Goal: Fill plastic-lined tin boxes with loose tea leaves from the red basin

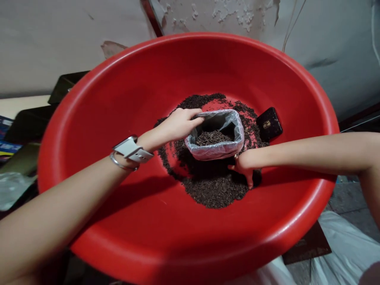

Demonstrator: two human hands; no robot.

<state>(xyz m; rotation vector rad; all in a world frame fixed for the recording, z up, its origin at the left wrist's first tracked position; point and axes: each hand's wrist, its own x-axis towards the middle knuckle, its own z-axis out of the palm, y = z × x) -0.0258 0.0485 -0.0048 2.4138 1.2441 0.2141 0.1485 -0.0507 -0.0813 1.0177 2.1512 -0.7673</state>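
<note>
The plastic-lined container [214,151] sits in the red basin [166,233], just off its centre toward 2 o'clock. Its mouth faces up toward the camera, and the long axis of that roughly rectangular opening runs from 9 to 3 o'clock; how deep the body goes is hidden. Loose dark flakes lie partway up inside. The left hand [184,122] pinches the rim at the container's 10 o'clock corner, thumb and fingers on the clear liner. The right hand [245,165] reaches down at its 4 o'clock, into the dark pile [216,194]; two digits show spread apart, the rest are hidden, and I cannot tell whether it grips anything. Toward 2 o'clock, a dark lid [269,123] with a gold mark leans on the basin's slope.
</note>
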